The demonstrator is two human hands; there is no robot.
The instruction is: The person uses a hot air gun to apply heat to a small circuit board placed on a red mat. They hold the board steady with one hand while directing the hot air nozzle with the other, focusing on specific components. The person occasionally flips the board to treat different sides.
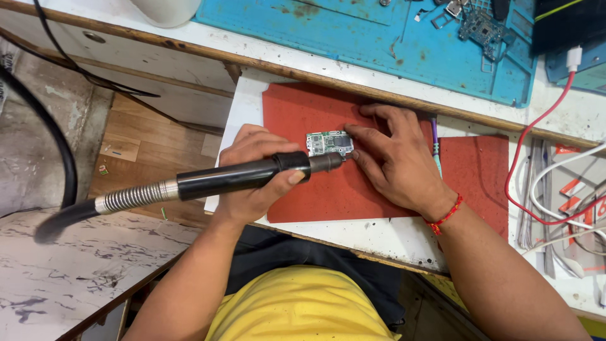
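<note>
- Two hands work over one small circuit board, which lies flat on a red mat at the near edge of the bench.
- The left hand is closed around a black handpiece, thumb along its top, so that the nozzle points sideways at the board's lower right corner.
- One ribbed metal hose trails from the handpiece off to the left, clear of the mat.
- The right hand grips nothing; its fingers are spread flat on the mat, fingertips pressed against the board's right edge, seemingly to keep it from sliding.
- One red thread bracelet circles the right wrist.
- A second red mat lies just beside the first.
- One blue work mat farther back carries another circuit board.
- One red cable loops at the right.
</note>
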